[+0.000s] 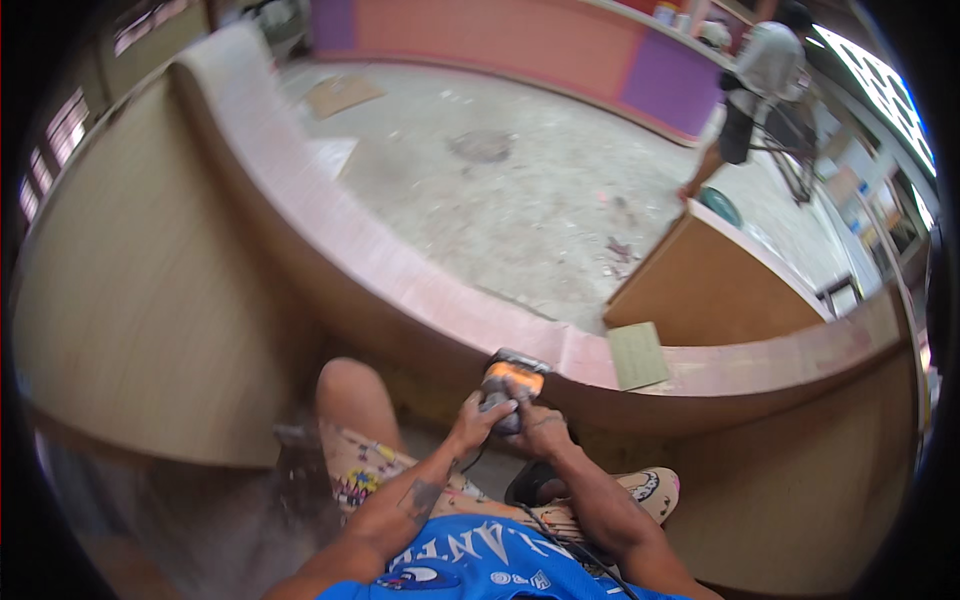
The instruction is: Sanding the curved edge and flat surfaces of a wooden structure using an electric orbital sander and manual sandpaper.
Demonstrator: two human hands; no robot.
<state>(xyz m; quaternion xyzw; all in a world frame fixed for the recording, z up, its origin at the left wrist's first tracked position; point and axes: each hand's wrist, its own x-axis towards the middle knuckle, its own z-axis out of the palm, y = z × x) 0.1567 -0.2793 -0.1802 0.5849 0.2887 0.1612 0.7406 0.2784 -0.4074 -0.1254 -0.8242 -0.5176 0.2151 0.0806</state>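
Note:
With both hands I grip an orange and grey power sander point(515, 376) in front of me. My left hand point(474, 422) is closed round its near left side, and my right hand point(541, 430) wraps its right side. The sander's dark far end meets the near edge of a long curved wooden counter point(400, 278), whose top is pinkish and pale. Whether the pad presses on the wood cannot be made out. A pale green-yellow rectangular sheet point(640, 357) lies on the counter top, right of the sander. A dark cord point(540, 520) runs across my lap.
Beyond the counter, a brown wooden panel point(715, 285) stands at the right, with a person point(770, 75) bending behind it. Flat cardboard point(342, 95) lies on the dusty concrete floor point(450, 190). An orange and purple counter point(520, 40) crosses the back.

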